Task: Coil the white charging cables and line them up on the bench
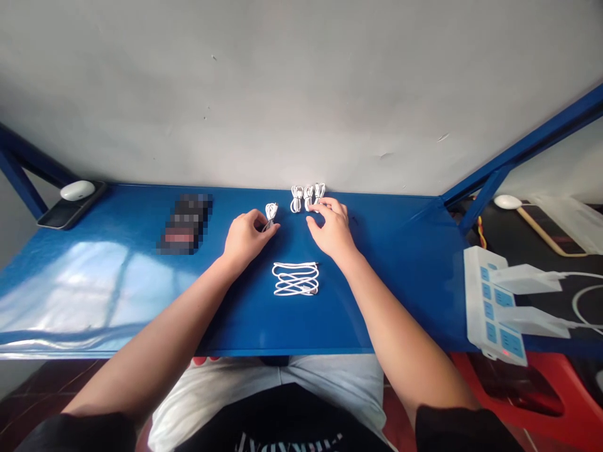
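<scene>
My left hand [247,237] pinches a tied bundle of white cable [271,212] between thumb and fingers, just above the blue tabletop. My right hand [331,227] is by the back of the table, thumb and fingers apart. Its fingertips are at a row of three bundled white cables [296,198] near the wall; whether they touch the bundles I cannot tell. In front of both hands a loose white cable [296,279] lies flat in zigzag loops.
A pixelated dark object [184,225] lies to the left. Farther left, a white mouse [77,191] rests on a black phone-like slab [70,210]. On the right stands a white power strip [490,301] with two plugged-in chargers [530,279]. A grey wall [301,94] closes the back.
</scene>
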The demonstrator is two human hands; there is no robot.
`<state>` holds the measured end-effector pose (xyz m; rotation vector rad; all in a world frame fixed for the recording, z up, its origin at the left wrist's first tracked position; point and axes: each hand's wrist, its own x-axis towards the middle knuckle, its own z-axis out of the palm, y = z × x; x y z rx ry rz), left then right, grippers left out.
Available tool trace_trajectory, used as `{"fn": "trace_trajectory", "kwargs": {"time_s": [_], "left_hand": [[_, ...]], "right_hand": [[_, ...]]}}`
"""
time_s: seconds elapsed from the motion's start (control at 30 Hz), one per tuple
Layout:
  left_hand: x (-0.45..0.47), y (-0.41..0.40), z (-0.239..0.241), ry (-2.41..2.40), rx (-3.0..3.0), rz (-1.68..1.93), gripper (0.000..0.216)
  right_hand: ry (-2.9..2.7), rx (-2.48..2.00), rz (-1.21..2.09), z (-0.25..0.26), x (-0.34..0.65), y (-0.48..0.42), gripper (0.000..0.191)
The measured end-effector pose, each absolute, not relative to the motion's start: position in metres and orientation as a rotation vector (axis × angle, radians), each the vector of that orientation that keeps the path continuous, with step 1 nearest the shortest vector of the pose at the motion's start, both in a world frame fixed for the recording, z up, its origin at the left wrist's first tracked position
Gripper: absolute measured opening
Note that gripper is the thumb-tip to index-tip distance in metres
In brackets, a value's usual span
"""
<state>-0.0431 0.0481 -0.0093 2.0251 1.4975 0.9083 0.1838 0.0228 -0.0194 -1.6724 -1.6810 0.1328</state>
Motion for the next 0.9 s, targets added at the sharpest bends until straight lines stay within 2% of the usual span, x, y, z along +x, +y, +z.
{"fn": "trace_trajectory", "kwargs": {"time_s": [0.13, 0.27, 0.37, 0.6, 0.8, 0.9], "left_hand": [[-0.044, 0.044, -0.006, 1.410, 1.834, 0.884, 0.036], [-0.040, 0.038, -0.007, 1.230, 1.584, 0.888, 0.041], [-0.035, 0.033, -0.008, 1.036, 1.339, 0.918, 0.044], [-0.030, 0.026, -0.001, 0.859, 1.045, 0.937, 0.039], [-0.030, 0.028, -0.005, 0.875, 1.028, 0.959, 0.037], [-0.029, 0.030, -0.008, 0.885, 1.063, 1.068, 0.041]], "right_hand": [[-1.638, -1.570, 0.424, -0.009, 0.175, 0.015, 0.017], [-1.562, -1.453, 0.885, -0.006, 0.163, 0.008, 0.020], [-1.448, -1.337, 1.046, -0.008, 0.155, 0.005, 0.021], [-1.306, -1.244, 1.113, -0.009, 0.154, 0.007, 0.028], [-1.359, -1.299, 1.029, -0.007, 0.154, 0.005, 0.028], [-1.303, -1.247, 1.097, -0.004, 0.151, 0.004, 0.030]]}}
